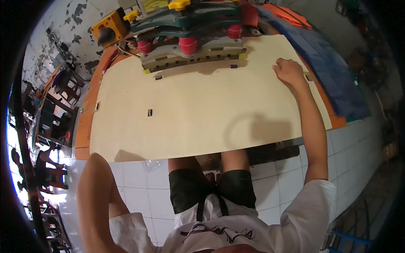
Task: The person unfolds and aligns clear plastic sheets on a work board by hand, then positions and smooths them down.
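Note:
My right hand [289, 71] rests at the back right of a large cream sheet [198, 109]. Its fingers are curled in, and whatever they may hold is hidden. Near its wrist, a small dark piece [308, 78] lies by the sheet's right edge. Similar small dark pieces lie on the sheet: one left of centre [149, 112], and two just in front of the machine, at left [158, 77] and right [233, 66]. My left arm is bent with the elbow over the sheet's front left corner; its hand is outside the picture.
A green machine [185, 23] with red cylinders and yellow knobs stands over the sheet's back edge. Beside it is a yellow box [110, 28] with a dark round front. An orange tabletop [83, 137] shows under the sheet. Blue sheeting [325, 67] lies along the right.

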A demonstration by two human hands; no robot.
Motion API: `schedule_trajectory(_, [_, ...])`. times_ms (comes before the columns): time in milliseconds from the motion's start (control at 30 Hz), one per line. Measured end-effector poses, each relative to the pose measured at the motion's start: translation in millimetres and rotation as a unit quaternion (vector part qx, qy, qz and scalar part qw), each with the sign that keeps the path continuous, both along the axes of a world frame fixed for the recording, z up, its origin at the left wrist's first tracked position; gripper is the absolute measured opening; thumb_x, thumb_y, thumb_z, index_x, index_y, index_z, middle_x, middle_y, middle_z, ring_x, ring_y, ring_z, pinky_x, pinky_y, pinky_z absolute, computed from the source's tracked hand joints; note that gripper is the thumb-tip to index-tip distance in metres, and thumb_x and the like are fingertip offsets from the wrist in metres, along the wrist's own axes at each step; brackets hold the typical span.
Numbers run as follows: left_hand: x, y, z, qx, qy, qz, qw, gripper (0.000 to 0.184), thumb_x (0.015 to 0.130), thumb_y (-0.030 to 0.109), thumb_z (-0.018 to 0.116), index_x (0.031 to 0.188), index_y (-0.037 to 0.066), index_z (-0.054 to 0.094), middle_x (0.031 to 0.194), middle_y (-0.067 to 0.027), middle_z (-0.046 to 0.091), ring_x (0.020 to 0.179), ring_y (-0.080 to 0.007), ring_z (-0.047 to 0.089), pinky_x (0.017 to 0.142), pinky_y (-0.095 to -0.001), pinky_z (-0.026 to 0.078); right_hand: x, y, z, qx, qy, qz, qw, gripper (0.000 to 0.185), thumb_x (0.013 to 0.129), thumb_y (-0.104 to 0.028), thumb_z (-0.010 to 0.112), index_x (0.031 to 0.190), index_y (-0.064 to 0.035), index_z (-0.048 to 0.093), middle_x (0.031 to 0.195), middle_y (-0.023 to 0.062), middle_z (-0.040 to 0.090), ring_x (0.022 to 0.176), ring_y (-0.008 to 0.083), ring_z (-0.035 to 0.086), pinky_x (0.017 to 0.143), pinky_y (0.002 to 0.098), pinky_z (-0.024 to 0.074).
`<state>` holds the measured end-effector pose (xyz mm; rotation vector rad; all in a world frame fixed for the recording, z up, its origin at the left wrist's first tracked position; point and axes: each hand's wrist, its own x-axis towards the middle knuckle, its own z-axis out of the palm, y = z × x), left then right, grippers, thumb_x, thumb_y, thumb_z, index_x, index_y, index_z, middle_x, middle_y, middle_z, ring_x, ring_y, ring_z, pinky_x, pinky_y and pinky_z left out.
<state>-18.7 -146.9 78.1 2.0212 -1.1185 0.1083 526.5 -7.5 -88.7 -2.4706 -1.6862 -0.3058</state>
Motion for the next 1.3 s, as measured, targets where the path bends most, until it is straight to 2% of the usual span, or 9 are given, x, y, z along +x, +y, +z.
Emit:
schedule_trajectory(167, [44.3, 127.0, -20.1, 0.043, 0.220, 0.076, 0.971, 0.026, 0.079, 0.029, 0.076, 0.073, 0.007, 0.065, 0.070, -0.0042, 0.065, 0.066, -0.0177, 0.065, 0.059, -0.0327, 0.049, 1.6, -10.3, 15.0, 0.079, 0.069, -0.017, 0.994, 0.036, 0.089, -0.036, 0.064, 0.110, -0.0077, 0.073, 0.103, 0.0182, 0.073, 0.098, 0.0366, 0.070, 0.087, 0.0463, 0.0529])
schedule_trajectory(233, [42.3, 191.8, -33.5, 0.004, 0.264, 0.208, 0.942, 0.031, 0.082, 0.031, 0.080, 0.080, 0.004, 0.064, 0.076, -0.0055, 0.067, 0.071, -0.0172, 0.065, 0.061, -0.0314, 0.050, -16.4, -33.7, 42.6, 0.191, 0.230, -0.060, 0.952, 0.036, 0.089, -0.034, 0.065, 0.113, -0.0073, 0.073, 0.105, 0.0145, 0.074, 0.100, 0.0296, 0.071, 0.087, 0.0409, 0.0528])
schedule_trajectory(367, [-3.3, 317.4, -77.5, -0.180, 0.233, 0.493, 0.819, 0.035, 0.090, 0.036, 0.072, 0.076, 0.009, 0.055, 0.064, -0.0004, 0.052, 0.054, -0.0082, 0.048, 0.050, -0.0229, 0.037, 85.4, -70.8, 50.6, 0.308, 0.177, -0.121, 0.927, 0.042, 0.091, -0.039, 0.064, 0.118, -0.0071, 0.071, 0.113, 0.0140, 0.073, 0.108, 0.0327, 0.068, 0.090, 0.0393, 0.0513])
schedule_trajectory(500, [-39.6, 368.4, -148.4, -0.433, 0.179, 0.498, 0.730, 0.038, 0.095, 0.036, 0.067, 0.073, 0.013, 0.045, 0.059, 0.0020, 0.044, 0.050, -0.0057, 0.040, 0.045, -0.0220, 0.031, 127.7, -137.2, 56.5, 0.130, 0.078, -0.301, 0.941, 0.049, 0.090, -0.047, 0.062, 0.121, -0.0104, 0.071, 0.126, 0.0165, 0.067, 0.122, 0.0382, 0.060, 0.102, 0.0482, 0.0455])
schedule_trajectory(667, [-48.4, 374.6, -165.9, -0.396, 0.235, 0.617, 0.638, 0.031, 0.096, 0.029, 0.061, 0.074, 0.014, 0.046, 0.058, 0.0044, 0.044, 0.046, -0.0054, 0.038, 0.044, -0.0226, 0.030, 244.0, -222.1, 34.5, 0.115, 0.067, -0.422, 0.897, 0.063, 0.089, -0.050, 0.062, 0.129, -0.0020, 0.064, 0.136, 0.0229, 0.059, 0.127, 0.0412, 0.055, 0.104, 0.0498, 0.0436])
schedule_trajectory(833, [-41.9, 378.0, -175.2, -0.335, 0.243, 0.667, 0.619, 0.033, 0.096, 0.031, 0.056, 0.071, 0.014, 0.043, 0.053, 0.0044, 0.040, 0.043, -0.0065, 0.036, 0.044, -0.0244, 0.034, 397.8, -302.8, -9.8, 0.054, 0.050, -0.495, 0.866, 0.060, 0.087, -0.042, 0.064, 0.127, 0.0019, 0.064, 0.134, 0.0251, 0.060, 0.124, 0.0411, 0.057, 0.103, 0.0468, 0.0456])
schedule_trajectory(1033, [-41.9, 377.7, -176.6, -0.337, 0.237, 0.677, 0.610, 0.034, 0.094, 0.031, 0.059, 0.070, 0.014, 0.043, 0.053, 0.0041, 0.040, 0.043, -0.0068, 0.037, 0.043, -0.0242, 0.033, 349.2, -286.1, 3.0, 0.068, 0.038, -0.565, 0.822, 0.069, 0.086, -0.047, 0.067, 0.135, 0.0007, 0.059, 0.138, 0.0193, 0.060, 0.125, 0.0323, 0.058, 0.102, 0.0431, 0.0460])
schedule_trajectory(1100, [-41.3, 377.3, -177.5, -0.353, 0.239, 0.679, 0.598, 0.032, 0.094, 0.028, 0.059, 0.070, 0.013, 0.043, 0.053, 0.0035, 0.041, 0.043, -0.0075, 0.037, 0.043, -0.0246, 0.033, 387.2, -308.3, -22.6, 0.260, 0.170, -0.632, 0.710, 0.076, 0.085, -0.054, 0.067, 0.139, -0.0022, 0.056, 0.137, 0.0178, 0.060, 0.118, 0.0336, 0.061, 0.097, 0.0472, 0.0483])
schedule_trajectory(1300, [-44.4, 386.3, -181.4, -0.353, 0.250, 0.662, 0.612, 0.026, 0.097, 0.026, 0.057, 0.076, 0.014, 0.047, 0.056, 0.0034, 0.046, 0.044, -0.0058, 0.043, 0.042, -0.0226, 0.039, 363.3, -340.1, -22.6, 0.381, 0.478, -0.515, 0.601, 0.065, 0.085, -0.049, 0.074, 0.136, -0.0126, 0.056, 0.130, 0.0148, 0.056, 0.099, 0.0275, 0.057, 0.075, 0.0406, 0.0499])
